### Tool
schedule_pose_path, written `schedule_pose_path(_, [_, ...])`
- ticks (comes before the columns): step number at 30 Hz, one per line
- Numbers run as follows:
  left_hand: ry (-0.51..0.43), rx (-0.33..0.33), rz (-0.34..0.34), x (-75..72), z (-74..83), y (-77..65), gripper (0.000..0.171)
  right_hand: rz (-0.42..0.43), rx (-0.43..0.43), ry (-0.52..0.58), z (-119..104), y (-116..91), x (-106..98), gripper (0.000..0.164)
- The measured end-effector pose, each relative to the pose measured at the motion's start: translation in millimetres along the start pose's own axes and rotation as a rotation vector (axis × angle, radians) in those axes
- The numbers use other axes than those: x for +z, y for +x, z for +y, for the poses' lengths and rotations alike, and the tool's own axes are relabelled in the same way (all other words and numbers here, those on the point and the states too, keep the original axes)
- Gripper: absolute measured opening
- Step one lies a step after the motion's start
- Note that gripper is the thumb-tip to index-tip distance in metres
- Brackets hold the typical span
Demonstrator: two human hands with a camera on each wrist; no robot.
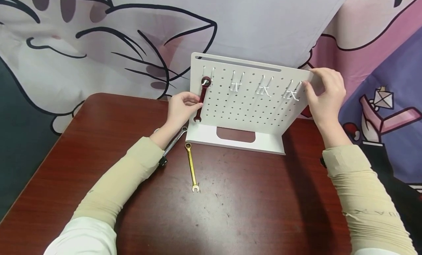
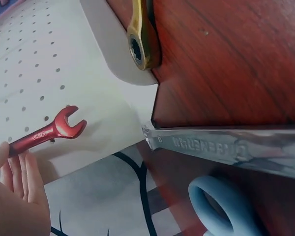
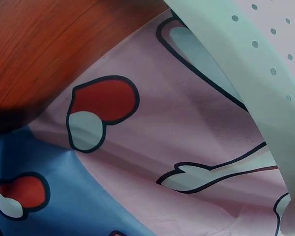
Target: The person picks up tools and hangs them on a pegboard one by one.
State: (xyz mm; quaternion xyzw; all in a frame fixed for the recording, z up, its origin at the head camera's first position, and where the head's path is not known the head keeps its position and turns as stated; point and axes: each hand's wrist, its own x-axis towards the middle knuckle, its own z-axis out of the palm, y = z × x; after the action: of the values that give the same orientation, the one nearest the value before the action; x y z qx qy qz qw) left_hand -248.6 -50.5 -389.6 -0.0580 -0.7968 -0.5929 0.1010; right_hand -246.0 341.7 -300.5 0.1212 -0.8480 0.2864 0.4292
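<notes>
On the glossy, scuffed red-brown table (image 1: 250, 200) lies a brass-coloured wrench (image 1: 192, 167); the left forearm (image 1: 122, 178) partly hides a silver wrench (image 1: 174, 140) near a pale blue ring (image 2: 237, 209). Beyond, the left hand (image 1: 181, 107) pinches the red metal wrench (image 1: 203, 93) hanging on the leftmost wire hook (image 1: 212, 74) of the perforated white pegboard (image 1: 244, 110), whose right edge the right hand (image 1: 326, 93) grips. Behind hangs cartoon-printed cloth (image 1: 257, 24).

And there's pale glare (image 1: 204, 229) on the glossy red-brown wooden table (image 1: 148, 214) fronting the upright white perforated pegboard (image 1: 244, 112), a long shadow (image 1: 306, 189) streaking from its right end, wrist views softer.
</notes>
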Motion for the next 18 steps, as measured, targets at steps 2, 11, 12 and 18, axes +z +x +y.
schedule_pose_path(2, [0.016, 0.003, 0.003, 0.6, 1.0, -0.7, 0.017, 0.000, -0.002, 0.000, 0, -1, 0, 0.029])
schedule_pose_path(11, [0.057, 0.028, -0.050, -5.1, -2.5, -6.0, 0.021, 0.010, -0.010, 0.003, 1, 0, 0, 0.028])
schedule_pose_path(12, [0.069, 0.026, -0.060, -7.0, -3.5, -7.5, 0.021, 0.010, -0.010, 0.003, 1, 1, 0, 0.028])
schedule_pose_path(18, [0.185, -0.004, -0.134, -23.5, -13.3, -18.7, 0.021, 0.008, -0.011, 0.003, 1, 0, 0, 0.028])
